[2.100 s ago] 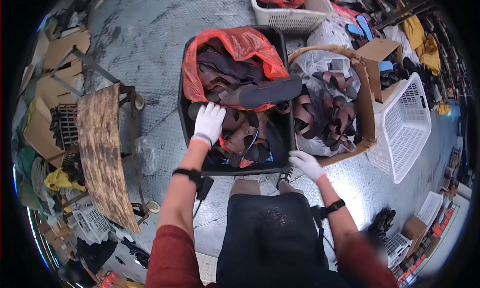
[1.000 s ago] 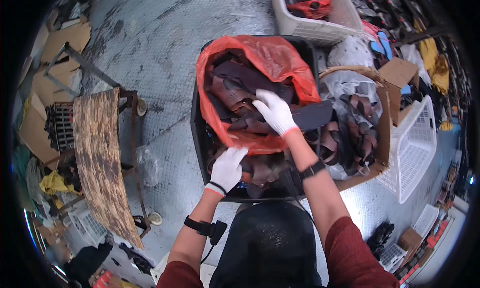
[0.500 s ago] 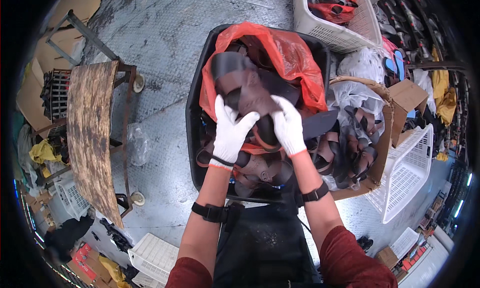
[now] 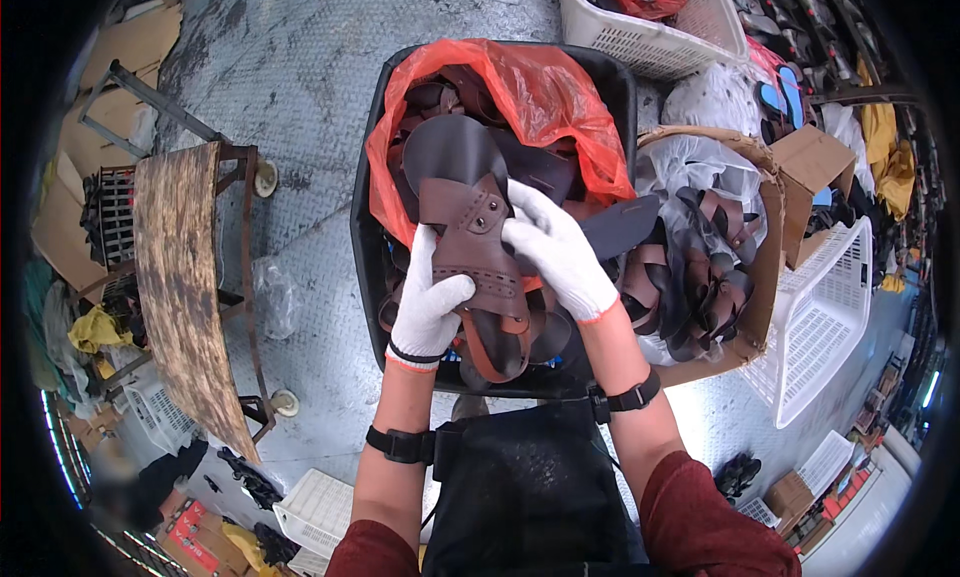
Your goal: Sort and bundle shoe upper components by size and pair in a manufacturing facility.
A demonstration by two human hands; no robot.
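Over a black bin [image 4: 367, 192] I hold a brown leather sandal [image 4: 470, 247] with a dark sole. Its wide upper, with two round studs and a row of slots, faces me; the toe points away and the heel strap is nearest. My left hand [image 4: 432, 302], in a white knit glove, grips its left edge, thumb across the upper. My right hand [image 4: 555, 247], gloved too, has its fingers bent against the right edge by the studs. Below the sandal, an open red plastic bag [image 4: 560, 87] in the bin holds more brown sandals; several others lie around the bag.
A cardboard box [image 4: 765, 317] of sandals in clear plastic touches the bin's right side. White plastic crates stand behind it [image 4: 670, 52] and farther right [image 4: 825, 327]. To the left is a worn wooden bench [image 4: 180, 277] on a wheeled metal frame, a clear bag [image 4: 277, 297] beside it.
The sandal has turned in my hands and come nearer to me, its upper now facing up. My right hand has shifted from its heel end up beside the studs.
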